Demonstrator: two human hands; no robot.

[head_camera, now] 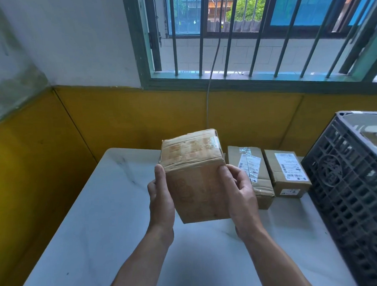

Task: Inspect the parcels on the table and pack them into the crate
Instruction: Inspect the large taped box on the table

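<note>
A worn brown cardboard parcel with clear tape across its top is held up above the white table, tilted a little. My left hand grips its left side, thumb on the front edge. My right hand grips its right side. Two more parcels lie on the table behind: a taped one with a label and a smaller labelled one. The dark grey latticed crate stands at the right.
Close behind the table are a yellow and white wall and a barred window. A grey cable hangs down from the window sill. The crate fills the table's right edge, with something pale inside it.
</note>
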